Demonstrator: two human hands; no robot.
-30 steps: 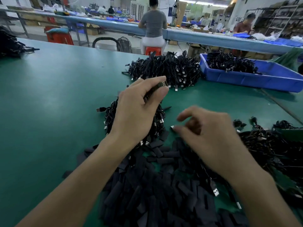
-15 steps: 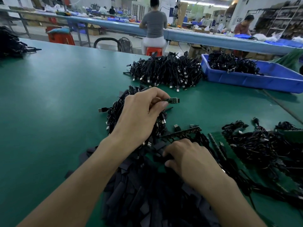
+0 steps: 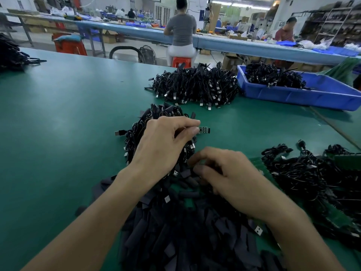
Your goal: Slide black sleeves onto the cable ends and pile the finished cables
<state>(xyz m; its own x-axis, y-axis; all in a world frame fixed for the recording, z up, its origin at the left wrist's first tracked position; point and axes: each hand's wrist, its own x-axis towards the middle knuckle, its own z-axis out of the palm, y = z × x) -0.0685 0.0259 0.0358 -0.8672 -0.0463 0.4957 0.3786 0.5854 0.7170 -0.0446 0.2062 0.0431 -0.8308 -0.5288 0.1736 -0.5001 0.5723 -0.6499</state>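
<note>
The small green circuit-board cable end sits just right of the frame's centre, pinched between thumb and forefinger of the left hand. That grip is closed on it, so the board sticks out to the right above the dark green tabletop. Beneath that hand lies a small mound of coiled black cables, with silver plugs poking out at its edges. Just below and to the right, the right hand hovers with curled fingers at the upper edge of the heap of flat black sleeves, which fills the lower centre of the frame. Its fingertips are blurred, and I cannot tell whether this grip holds a sleeve. At the right edge sprawls a loose tangle of black cables, lying partly over flat green panels. Above centre a larger pile of black cables lies just beside the blue plastic tray, which holds more black cables. Another dark bundle lies at the upper left edge. Beyond, a person in a grey top sits on a red stool, back turned, at a second, pale blue tabletop.
</note>
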